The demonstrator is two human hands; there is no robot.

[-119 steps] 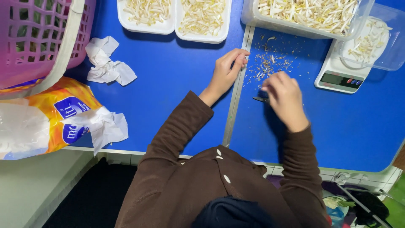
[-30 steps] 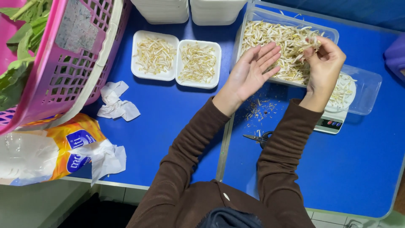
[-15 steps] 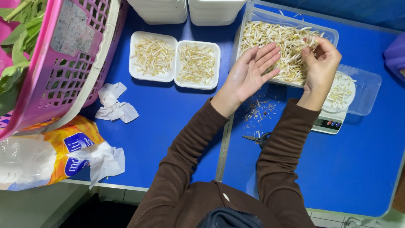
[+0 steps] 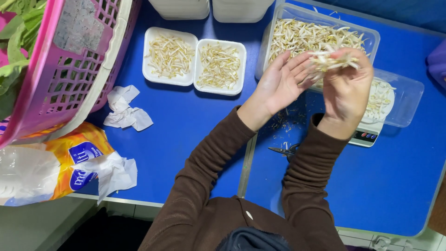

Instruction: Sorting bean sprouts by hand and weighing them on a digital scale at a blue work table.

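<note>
The right hand (image 4: 346, 88) pinches a clump of pale bean sprouts (image 4: 331, 59) above the clear plastic tub (image 4: 371, 37) near the blue table's (image 4: 186, 135) far edge. The left hand (image 4: 281, 83), fingers spread, touches the clump from beside. Bare blue room lies toward the near edge.

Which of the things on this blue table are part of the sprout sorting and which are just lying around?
In use:
right hand holding a bunch of bean sprouts
left hand
clear tub of sprouts
scale
two white trays
scissors

Lying about:
crumpled paper
orange bag
pink basket
</note>
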